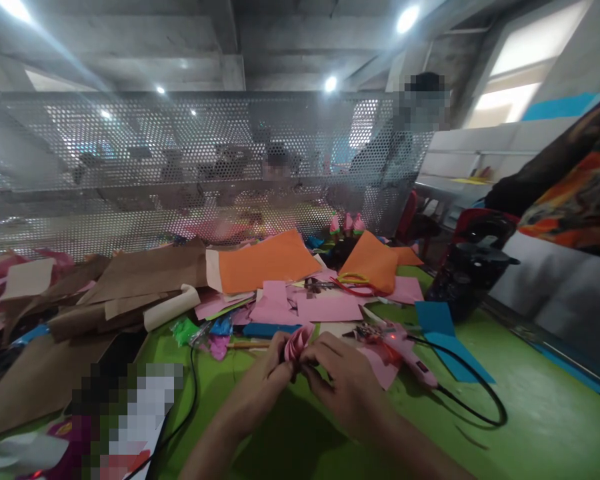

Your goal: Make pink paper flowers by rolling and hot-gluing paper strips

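Observation:
A pink paper piece [297,343], curled into layers like a rolled paper flower, is held between my two hands above the green table. My left hand [273,370] grips it from the left with bent fingers. From the right, my right hand [337,370] pinches its lower edge with thumb and fingertips. The exact spot of the pinch is partly hidden by the fingers. Just right of my right hand lies a pink hot glue gun [403,350] with a lit red light and a black cord. Pink paper sheets [329,309] lie beyond my hands.
Brown paper [150,267] and orange sheets [265,260] pile up at the back. Yellow-and-red-handled scissors [353,280] rest there. Blue paper [455,353] and a dark lidded container [473,267] stand right on the green table [545,400]. A perforated metal screen [180,160] rises behind. A person [575,187] is at right.

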`<act>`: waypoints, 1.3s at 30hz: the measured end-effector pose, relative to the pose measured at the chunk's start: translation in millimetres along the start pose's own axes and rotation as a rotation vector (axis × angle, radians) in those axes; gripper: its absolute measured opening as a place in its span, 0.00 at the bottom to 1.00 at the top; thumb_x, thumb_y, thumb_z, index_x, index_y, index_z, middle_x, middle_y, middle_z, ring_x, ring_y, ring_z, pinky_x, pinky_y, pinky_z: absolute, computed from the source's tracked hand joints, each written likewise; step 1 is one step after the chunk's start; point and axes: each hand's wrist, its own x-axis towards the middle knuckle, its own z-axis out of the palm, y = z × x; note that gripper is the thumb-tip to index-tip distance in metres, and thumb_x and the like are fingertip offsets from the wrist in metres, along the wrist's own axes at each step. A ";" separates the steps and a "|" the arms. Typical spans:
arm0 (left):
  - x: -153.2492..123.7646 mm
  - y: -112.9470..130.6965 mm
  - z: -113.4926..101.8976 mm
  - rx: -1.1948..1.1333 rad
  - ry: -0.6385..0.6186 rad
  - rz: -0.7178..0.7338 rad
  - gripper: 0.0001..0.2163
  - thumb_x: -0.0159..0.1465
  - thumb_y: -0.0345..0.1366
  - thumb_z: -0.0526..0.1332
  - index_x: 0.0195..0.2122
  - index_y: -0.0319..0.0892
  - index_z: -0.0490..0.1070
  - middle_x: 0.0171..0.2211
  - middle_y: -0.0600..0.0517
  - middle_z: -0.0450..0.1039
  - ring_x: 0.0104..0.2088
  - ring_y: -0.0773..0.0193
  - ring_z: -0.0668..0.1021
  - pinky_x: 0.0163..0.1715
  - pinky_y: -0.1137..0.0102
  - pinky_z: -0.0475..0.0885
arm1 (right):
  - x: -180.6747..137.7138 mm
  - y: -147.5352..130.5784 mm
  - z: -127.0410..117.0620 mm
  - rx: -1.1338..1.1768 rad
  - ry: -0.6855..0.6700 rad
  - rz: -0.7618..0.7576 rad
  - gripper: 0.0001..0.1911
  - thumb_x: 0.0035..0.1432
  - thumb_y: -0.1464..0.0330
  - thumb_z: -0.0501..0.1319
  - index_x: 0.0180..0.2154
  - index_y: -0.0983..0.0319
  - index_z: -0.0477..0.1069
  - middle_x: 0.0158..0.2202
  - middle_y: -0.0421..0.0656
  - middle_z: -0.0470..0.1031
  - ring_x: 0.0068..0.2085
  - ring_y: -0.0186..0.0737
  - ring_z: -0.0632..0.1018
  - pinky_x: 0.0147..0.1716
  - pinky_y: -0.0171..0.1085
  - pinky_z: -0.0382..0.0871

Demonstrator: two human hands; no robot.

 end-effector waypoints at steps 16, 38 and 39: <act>4.5 -21.3 0.4 -0.024 0.076 -0.006 0.16 0.65 0.36 0.49 0.53 0.42 0.63 0.36 0.53 0.64 0.33 0.65 0.64 0.33 0.72 0.62 | -4.3 1.3 -5.9 0.144 0.099 -0.060 0.08 0.61 0.75 0.58 0.39 0.59 0.73 0.34 0.44 0.76 0.34 0.39 0.75 0.33 0.35 0.67; 0.6 -8.3 0.8 -0.053 0.050 0.038 0.15 0.66 0.34 0.49 0.52 0.40 0.64 0.30 0.56 0.58 0.30 0.66 0.61 0.30 0.72 0.59 | -8.5 -0.2 -0.9 0.061 -0.060 -0.011 0.15 0.60 0.76 0.55 0.47 0.58 0.72 0.40 0.46 0.77 0.39 0.45 0.76 0.36 0.41 0.69; 0.5 -7.5 0.9 -0.055 0.044 0.042 0.15 0.66 0.35 0.49 0.51 0.40 0.64 0.30 0.56 0.57 0.29 0.66 0.60 0.29 0.72 0.59 | -8.5 -0.4 -0.8 0.055 -0.060 -0.015 0.15 0.60 0.76 0.55 0.47 0.58 0.71 0.40 0.46 0.77 0.40 0.45 0.76 0.37 0.41 0.69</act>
